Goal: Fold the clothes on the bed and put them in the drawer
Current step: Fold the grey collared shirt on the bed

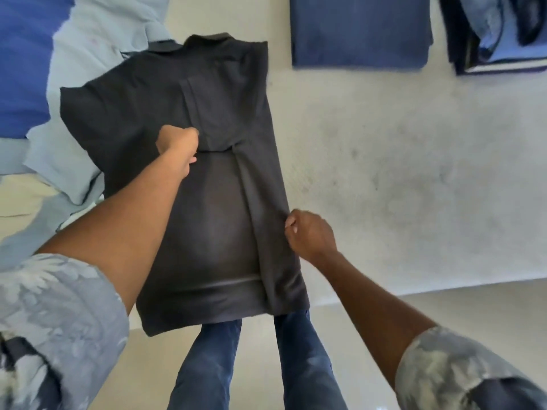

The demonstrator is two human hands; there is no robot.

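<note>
Left hand (177,142), right hand (309,233) pinching dark shirt (213,220), lengthwise, collar (207,39) away

Soft, even daylight fills the frame, bright enough to wash out the white bed (414,173). The left hand (177,143) and its forearm are brightly lit, while the right hand (310,232) looks darker, as if in shade. A pale sheen sits in the middle of the dark shirt (225,217). Everything is slightly blurred, and the sleeves (59,321) in the lower corners are stretched by the wide lens.
</note>
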